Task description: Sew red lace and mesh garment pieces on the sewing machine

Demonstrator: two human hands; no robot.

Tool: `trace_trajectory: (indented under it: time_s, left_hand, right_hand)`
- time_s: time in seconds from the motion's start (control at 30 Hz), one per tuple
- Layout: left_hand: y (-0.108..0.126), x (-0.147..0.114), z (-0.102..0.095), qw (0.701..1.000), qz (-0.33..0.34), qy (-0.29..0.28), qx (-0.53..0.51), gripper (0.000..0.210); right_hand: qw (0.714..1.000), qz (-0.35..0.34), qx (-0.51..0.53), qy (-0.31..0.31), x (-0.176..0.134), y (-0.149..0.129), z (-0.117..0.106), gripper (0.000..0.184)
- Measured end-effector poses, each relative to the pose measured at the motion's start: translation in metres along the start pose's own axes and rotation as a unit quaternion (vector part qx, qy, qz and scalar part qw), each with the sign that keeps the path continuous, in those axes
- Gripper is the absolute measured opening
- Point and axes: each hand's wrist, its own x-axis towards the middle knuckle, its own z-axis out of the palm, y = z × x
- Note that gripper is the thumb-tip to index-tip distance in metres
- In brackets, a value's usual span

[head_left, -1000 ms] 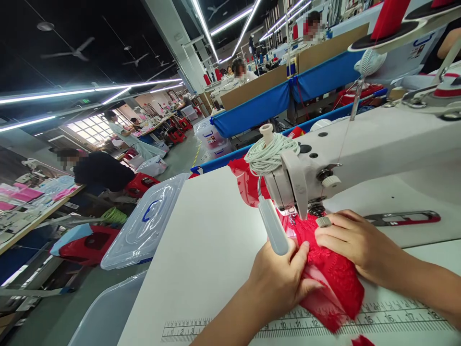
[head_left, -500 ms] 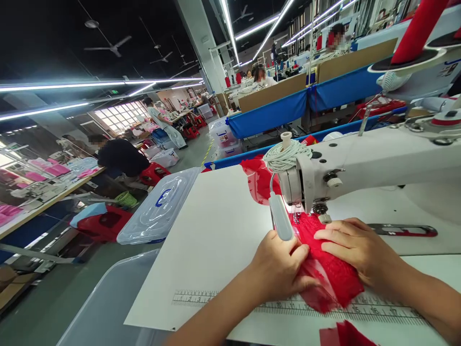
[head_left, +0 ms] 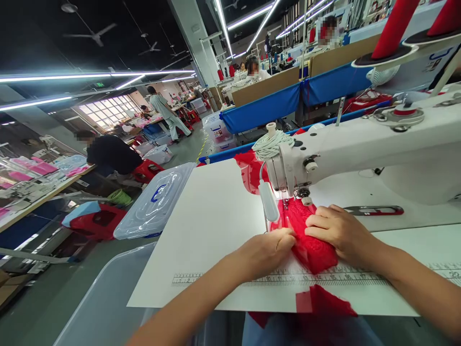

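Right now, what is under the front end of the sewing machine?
Red cloth lies there, under the sewing machine, with the left hand and right hand touching it. The cloth covers whatever is beneath it, and the hands hide some cloth.

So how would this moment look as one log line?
left hand: fingers curled at left edge of red lacy fabric | right hand: fingers on the fabric | fabric: partly under head of glossy white sewing machine
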Motion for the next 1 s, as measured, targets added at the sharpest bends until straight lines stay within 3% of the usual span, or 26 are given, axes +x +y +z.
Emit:
trace_trajectory:
  time_s: [0.2, 0.37, 0.5, 0.6, 0.7, 0.83, 1.0]
  left_hand:
    - [-0.008, 0.022, -0.005, 0.978, -0.128, 0.004, -0.163, 0.018]
    - [-0.014, 0.041, -0.016, 0.928, -0.2, -0.032, -0.313, 0.041]
    - [-0.014, 0.047, -0.024, 0.896, -0.207, -0.069, -0.387, 0.044]
    - [-0.017, 0.048, -0.027, 0.885, -0.196, -0.088, -0.412, 0.038]
    - [-0.025, 0.046, -0.028, 0.886, -0.178, -0.106, -0.415, 0.022]
    - [-0.033, 0.041, -0.028, 0.892, -0.173, -0.104, -0.405, 0.016]
    - [-0.027, 0.042, -0.019, 0.906, -0.18, -0.067, -0.378, 0.034]
  right_hand:
    - [0.994, 0.096, 0.05, 0.001, -0.007, -0.001, 0.006, 0.027]
    - [0.984, 0.16, 0.052, 0.063, 0.001, -0.002, 0.0, 0.038]
    - [0.965, 0.203, 0.167, 0.023, 0.006, -0.008, -0.001, 0.042]
    - [0.954, 0.211, 0.21, 0.031, 0.007, -0.011, 0.001, 0.029]
    - [0.946, 0.24, 0.208, 0.068, 0.009, -0.009, -0.002, 0.025]
    - [0.918, 0.278, 0.278, 0.054, 0.011, -0.009, -0.009, 0.027]
    - [0.866, 0.33, 0.37, 0.058, 0.006, -0.012, -0.004, 0.031]
